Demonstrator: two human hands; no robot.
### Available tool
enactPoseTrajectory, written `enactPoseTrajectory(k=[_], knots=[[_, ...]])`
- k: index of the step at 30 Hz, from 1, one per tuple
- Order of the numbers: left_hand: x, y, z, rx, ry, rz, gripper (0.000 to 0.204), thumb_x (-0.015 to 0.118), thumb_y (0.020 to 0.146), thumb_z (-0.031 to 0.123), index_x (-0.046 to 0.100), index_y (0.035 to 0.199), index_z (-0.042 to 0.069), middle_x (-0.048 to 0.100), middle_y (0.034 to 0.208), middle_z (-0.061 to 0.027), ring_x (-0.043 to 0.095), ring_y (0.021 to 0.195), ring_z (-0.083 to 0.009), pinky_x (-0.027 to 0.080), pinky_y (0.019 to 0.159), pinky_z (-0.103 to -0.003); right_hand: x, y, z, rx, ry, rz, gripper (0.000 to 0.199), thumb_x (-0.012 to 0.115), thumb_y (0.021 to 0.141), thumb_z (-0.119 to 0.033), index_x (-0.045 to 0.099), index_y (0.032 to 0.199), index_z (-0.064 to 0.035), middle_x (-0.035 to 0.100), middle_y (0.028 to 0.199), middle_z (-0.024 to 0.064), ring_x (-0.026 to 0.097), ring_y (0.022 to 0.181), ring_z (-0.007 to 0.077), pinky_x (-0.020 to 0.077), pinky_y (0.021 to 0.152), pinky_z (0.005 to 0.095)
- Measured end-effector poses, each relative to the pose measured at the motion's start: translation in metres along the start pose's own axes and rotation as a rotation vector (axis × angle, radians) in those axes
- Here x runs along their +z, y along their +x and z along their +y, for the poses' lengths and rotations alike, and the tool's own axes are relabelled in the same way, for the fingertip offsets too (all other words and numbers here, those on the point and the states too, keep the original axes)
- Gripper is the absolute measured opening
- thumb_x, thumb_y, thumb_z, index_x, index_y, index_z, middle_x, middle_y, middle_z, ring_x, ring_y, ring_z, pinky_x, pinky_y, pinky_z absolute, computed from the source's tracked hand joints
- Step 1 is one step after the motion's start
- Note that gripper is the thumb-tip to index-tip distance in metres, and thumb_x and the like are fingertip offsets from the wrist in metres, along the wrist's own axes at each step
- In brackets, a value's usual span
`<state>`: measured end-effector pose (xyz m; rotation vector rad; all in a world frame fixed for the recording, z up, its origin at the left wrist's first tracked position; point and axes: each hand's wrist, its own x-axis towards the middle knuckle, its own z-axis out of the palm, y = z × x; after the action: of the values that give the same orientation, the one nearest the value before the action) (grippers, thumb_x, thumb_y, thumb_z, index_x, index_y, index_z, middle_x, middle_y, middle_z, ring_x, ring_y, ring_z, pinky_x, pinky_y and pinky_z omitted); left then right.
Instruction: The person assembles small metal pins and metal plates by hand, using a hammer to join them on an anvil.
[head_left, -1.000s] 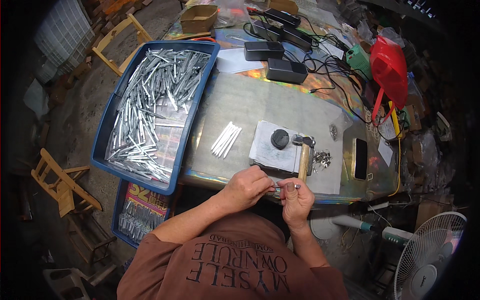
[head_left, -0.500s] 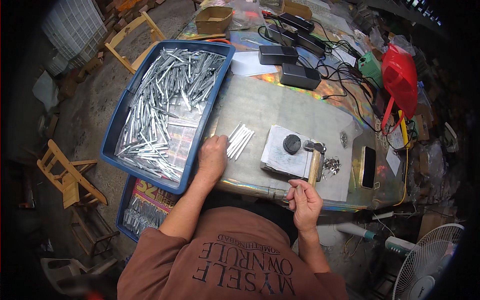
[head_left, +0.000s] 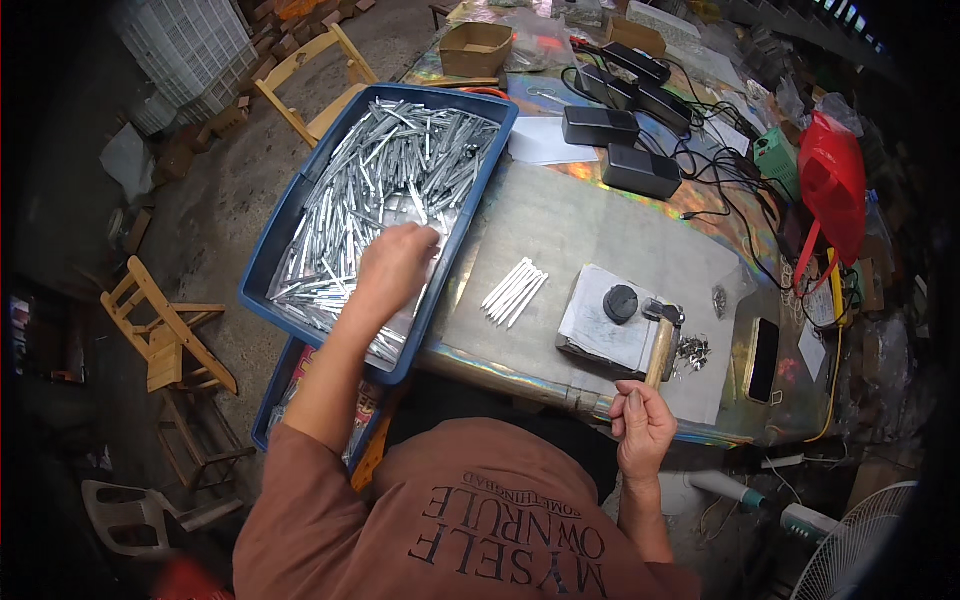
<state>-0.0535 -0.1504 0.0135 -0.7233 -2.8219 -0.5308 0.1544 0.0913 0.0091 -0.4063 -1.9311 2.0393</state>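
My left hand (head_left: 398, 265) is inside the blue tray (head_left: 262, 238), low over its right part. Its fingers are curled, and whatever they hold is hidden beneath them. Slim silvery metal rods (head_left: 410, 140) fill much of the tray around it. My right hand (head_left: 645, 425) grips the end of a hammer's wooden handle at the table's front edge. The hammer (head_left: 661, 350) rests its head beside a paper-covered block (head_left: 590, 335), on which a round black piece (head_left: 620, 304) sits. Between tray and block, several whitish rods (head_left: 514, 291) lie side by side on the grey table sheet.
Small shiny metal parts (head_left: 692, 354) lie right of the hammer, with a phone (head_left: 762, 360) beyond them. Black box-shaped devices (head_left: 642, 172) and tangled cables occupy the table's far side. A red bag (head_left: 832, 185) stands far right, and a fan (head_left: 860, 545) lower right.
My left hand has moved from the table beside the tray's right edge up into the tray. My right hand keeps hold of the hammer. The whole view has shifted slightly.
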Motion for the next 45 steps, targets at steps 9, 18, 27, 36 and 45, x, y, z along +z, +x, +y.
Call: enactPoseTrajectory(k=[9, 18, 27, 36, 45], knots=[[0.034, 0.008, -0.071, 0.073, 0.085, -0.310, 0.010, 0.057, 0.067, 0.009, 0.053, 0.075, 0.005, 0.051, 0.075, -0.0126, 0.050, 0.079, -0.0296, 0.040, 0.069, -0.037, 0.003, -0.006, 0.003, 0.024, -0.018, -0.008, 0.020, 0.045, 0.085, -0.013, 0.054, 0.091, 0.0033, 0.050, 0.061, 0.0045, 0.038, 0.045, 0.0034, 0.0302, 0.041, 0.0145], [-0.016, 0.003, -0.022, -0.174, -0.769, -0.099, 0.012, 0.056, 0.077, 0.010, 0.053, 0.083, 0.000, 0.050, 0.067, 0.0010, 0.045, 0.063, -0.0038, 0.038, 0.055, -0.019, 0.004, -0.007, 0.002, 0.067, -0.038, -0.025, 0.017, 0.046, 0.084, -0.010, 0.056, 0.092, 0.0010, 0.051, 0.061, 0.0004, 0.039, 0.048, 0.0018, 0.0313, 0.042, 0.0151], [0.000, -0.029, 0.087, -0.405, -1.762, -0.507, 0.012, 0.060, 0.072, 0.006, 0.057, 0.081, -0.001, 0.057, 0.069, -0.0070, 0.050, 0.052, -0.0082, 0.040, 0.044, -0.018, 0.016, -0.006, 0.005, 0.024, -0.111, -0.160, 0.017, 0.044, 0.085, -0.010, 0.054, 0.095, -0.0004, 0.051, 0.066, 0.0013, 0.039, 0.050, 0.0020, 0.0316, 0.044, 0.0144], [0.043, -0.052, 0.129, -0.472, -1.861, -0.567, 0.011, 0.061, 0.073, 0.009, 0.055, 0.078, 0.001, 0.056, 0.070, -0.0069, 0.049, 0.054, -0.0091, 0.040, 0.045, -0.019, 0.023, -0.010, 0.010, 0.259, -0.003, -0.202, 0.016, 0.049, 0.084, -0.015, 0.052, 0.085, 0.0010, 0.053, 0.068, -0.0004, 0.046, 0.058, 0.0032, 0.0387, 0.052, 0.0168], [0.033, -0.054, 0.143, -0.312, -1.697, -0.645, 0.009, 0.057, 0.076, 0.006, 0.057, 0.081, -0.001, 0.058, 0.075, -0.0056, 0.049, 0.058, -0.0072, 0.039, 0.050, -0.018, 0.010, -0.010, -0.006, 0.321, 0.129, -0.215, 0.014, 0.048, 0.083, -0.012, 0.053, 0.082, 0.0003, 0.052, 0.064, 0.0006, 0.048, 0.056, 0.0068, 0.0397, 0.050, 0.0191]])
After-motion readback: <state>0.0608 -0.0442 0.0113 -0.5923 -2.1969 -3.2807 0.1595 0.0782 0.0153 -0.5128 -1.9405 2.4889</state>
